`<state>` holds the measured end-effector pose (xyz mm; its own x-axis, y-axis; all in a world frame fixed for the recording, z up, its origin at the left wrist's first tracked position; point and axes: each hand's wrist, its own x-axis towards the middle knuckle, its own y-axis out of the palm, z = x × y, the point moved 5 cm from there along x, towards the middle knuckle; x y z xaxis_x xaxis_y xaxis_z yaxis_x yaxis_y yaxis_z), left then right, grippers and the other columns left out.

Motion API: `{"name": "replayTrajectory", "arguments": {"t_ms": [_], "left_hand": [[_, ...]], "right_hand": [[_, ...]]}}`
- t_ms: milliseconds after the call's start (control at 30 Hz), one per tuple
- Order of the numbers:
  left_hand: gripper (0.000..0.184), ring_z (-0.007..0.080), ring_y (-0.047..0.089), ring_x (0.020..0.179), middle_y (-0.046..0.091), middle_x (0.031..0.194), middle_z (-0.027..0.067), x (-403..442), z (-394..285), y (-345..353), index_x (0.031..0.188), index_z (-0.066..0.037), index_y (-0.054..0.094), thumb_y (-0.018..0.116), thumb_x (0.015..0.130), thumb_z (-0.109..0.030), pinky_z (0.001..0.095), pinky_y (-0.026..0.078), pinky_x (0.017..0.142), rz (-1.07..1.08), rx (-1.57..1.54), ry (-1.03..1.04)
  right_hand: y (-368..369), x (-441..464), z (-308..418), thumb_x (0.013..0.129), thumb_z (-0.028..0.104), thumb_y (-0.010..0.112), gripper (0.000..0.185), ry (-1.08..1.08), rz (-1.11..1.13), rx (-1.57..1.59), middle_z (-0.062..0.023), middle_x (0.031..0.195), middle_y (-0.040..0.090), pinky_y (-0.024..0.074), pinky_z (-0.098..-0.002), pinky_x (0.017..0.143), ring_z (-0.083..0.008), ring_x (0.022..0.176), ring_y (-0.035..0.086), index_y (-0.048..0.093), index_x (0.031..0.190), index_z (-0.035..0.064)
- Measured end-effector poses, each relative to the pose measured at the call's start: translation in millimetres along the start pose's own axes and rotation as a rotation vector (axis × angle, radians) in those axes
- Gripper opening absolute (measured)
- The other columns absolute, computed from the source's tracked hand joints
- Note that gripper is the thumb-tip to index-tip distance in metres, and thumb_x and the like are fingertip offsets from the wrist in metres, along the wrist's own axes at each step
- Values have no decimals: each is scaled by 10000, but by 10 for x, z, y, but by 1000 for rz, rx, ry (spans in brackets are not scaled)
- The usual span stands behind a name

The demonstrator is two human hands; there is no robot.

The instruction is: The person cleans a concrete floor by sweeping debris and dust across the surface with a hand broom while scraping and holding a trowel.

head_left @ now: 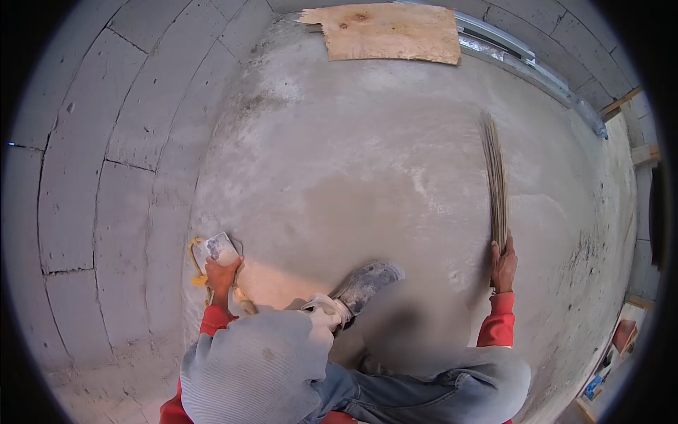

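My right hand [503, 268] is closed around the lower end of a stick broom [496, 169], a long bundle of thin brown sticks pointing away from me just over the concrete floor [367, 141]. At the left, my left hand [222, 274] grips a small, pale, boxy object [220, 247] with dusty dark patches; its exact kind is unclear. A yellow cord [196, 263] loops beside that object and runs down past my wrist. My shoe [371, 286], grey with dust, stands on the floor between my hands. A blurred patch hides the area near my right knee.
A wall of grey blocks [127, 191] rises along the left. A plywood sheet [392, 32] and long metal profiles [494, 35] lie at the far wall. A clear plastic bottle [592, 116] is near the right corner. Assorted items [600, 371] sit at the lower right edge.
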<state>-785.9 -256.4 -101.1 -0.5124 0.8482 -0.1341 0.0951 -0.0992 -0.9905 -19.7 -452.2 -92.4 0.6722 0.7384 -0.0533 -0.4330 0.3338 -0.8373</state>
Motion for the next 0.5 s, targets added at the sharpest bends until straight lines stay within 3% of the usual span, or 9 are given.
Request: {"name": "replayTrajectory", "arguments": {"t_ms": [33,100,200,267,300,500], "left_hand": [[1136,420,623,1124,624,1205,275,27,-23,-24,1346,93,429,893,575,-598,494,513,930,-17,-36,30],[994,403,655,1057,659,1135,270,81,44,-33,1275,105,491,906,607,-503,468,523,903,-79,-164,147],[737,398,680,1003,685,1084,271,260,52,-39,1159,102,582,892,675,-360,443,532,866,-38,-342,201],[483,404,694,946,704,1005,267,274,-190,-178,1063,74,654,836,767,-262,441,533,830,66,-413,289],[473,406,695,935,706,987,262,250,-380,-261,1058,67,659,834,773,-268,445,532,825,73,-422,330],[446,424,691,901,702,936,271,545,-1957,-362,998,44,665,808,820,-339,471,528,787,57,-343,495]], "right_hand": [[-148,-11,-130,1006,243,576,522,96,-24,-42,-317,1139,651,486,-532,803,-534,992,604,422,1482,94],[-326,-65,-446,1008,255,582,532,-67,-255,-66,-266,973,696,509,-495,661,-457,748,655,416,1487,94],[-537,-375,-401,1002,294,600,565,387,-123,231,-135,736,606,449,-392,468,-253,492,543,412,1494,90],[-539,-623,-371,996,316,612,578,379,-138,301,-64,682,501,376,-329,411,-151,459,443,416,1494,98],[-543,-726,-358,993,327,618,585,370,-142,335,-29,656,448,339,-298,383,-100,442,393,418,1495,102],[-461,-1270,-210,982,305,631,580,473,-126,494,-10,670,459,356,-285,402,-100,449,407,426,1491,121]]}}
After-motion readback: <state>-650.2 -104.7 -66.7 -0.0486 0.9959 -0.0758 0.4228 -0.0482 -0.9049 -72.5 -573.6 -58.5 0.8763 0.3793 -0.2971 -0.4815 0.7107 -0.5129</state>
